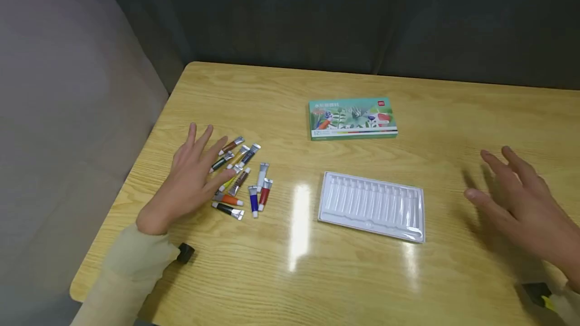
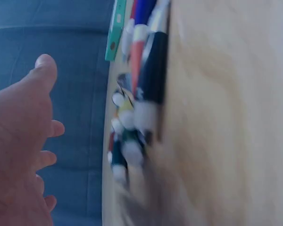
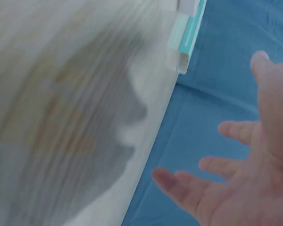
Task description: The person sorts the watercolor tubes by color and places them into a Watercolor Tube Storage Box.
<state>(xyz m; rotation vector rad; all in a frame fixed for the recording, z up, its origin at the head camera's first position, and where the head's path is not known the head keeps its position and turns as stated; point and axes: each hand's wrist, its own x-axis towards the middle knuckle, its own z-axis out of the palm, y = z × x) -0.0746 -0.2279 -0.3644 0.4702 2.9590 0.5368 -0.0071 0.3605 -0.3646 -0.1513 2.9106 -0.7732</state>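
Observation:
Over the left edge of a loose pile of small paint tubes, my left hand [image 1: 192, 175] spreads its fingers and holds nothing. The tubes have white caps and silver crimped ends; an orange tube [image 1: 228, 198], a blue tube [image 1: 254, 201], a red tube [image 1: 265, 195] and a black tube [image 1: 228, 210] lie nearest me. In the left wrist view the black tube [image 2: 152, 70] shows close up, slightly blurred. My right hand [image 1: 525, 205] hovers above the table at the right, fingers extended, holding nothing. Between the hands lies a white plastic tray [image 1: 369, 205] with a row of unfilled slots.
A green illustrated paint box [image 1: 353, 118] lies flat behind the tray. The wooden table [image 1: 453, 275] has a rounded left corner, and dark cloth [image 1: 290, 18] hangs behind its far edge. A grey cloth [image 1: 59, 114] borders the left side.

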